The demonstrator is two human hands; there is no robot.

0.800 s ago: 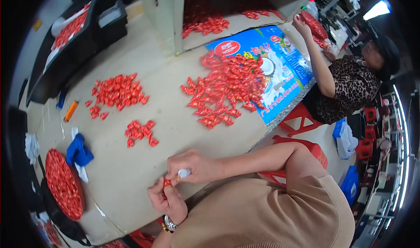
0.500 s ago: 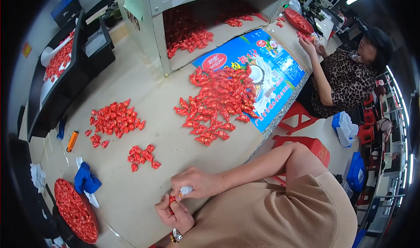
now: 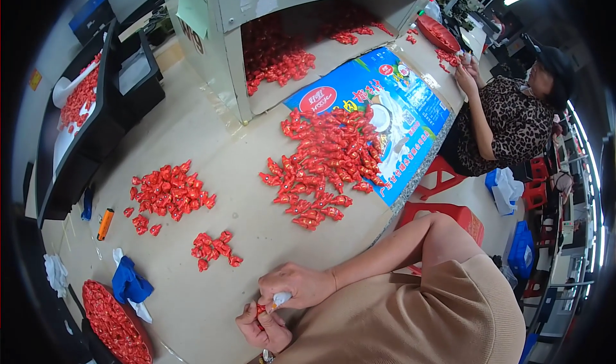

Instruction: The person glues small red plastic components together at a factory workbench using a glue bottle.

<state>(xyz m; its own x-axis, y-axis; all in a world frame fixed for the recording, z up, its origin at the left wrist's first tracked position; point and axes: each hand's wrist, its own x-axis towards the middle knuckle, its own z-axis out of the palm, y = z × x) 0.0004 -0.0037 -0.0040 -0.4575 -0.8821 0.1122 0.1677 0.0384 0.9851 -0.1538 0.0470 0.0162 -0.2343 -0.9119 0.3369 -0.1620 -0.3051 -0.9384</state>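
Observation:
My left hand [image 3: 266,329], with a watch at its wrist, pinches a small shiny red piece [image 3: 260,309] close to my body. Just above it, my right hand [image 3: 296,284] is wrapped round a small white bottle [image 3: 281,298], whose narrow tip points down at the red piece. The two hands nearly touch, and fingers hide most of the piece. Beyond them on the table lies a little cluster of similar red pieces [image 3: 217,250]. Farther off are a larger heap [image 3: 172,194] on the left and a wide spread of red pieces [image 3: 327,162] on the right.
A metal hood [image 3: 221,69] stands at the back, with red pieces beneath. A blue printed sheet [image 3: 410,126] lies right. At left are a red basket [image 3: 149,341], blue cloth [image 3: 131,280], orange tool [image 3: 106,224] and black tray [image 3: 128,110]. A co-worker [image 3: 513,107] sits far right.
The whole view has shifted slightly, so the table things appear lower. My hands stay together on the bottle and the red piece. The co-worker's hands have moved a little.

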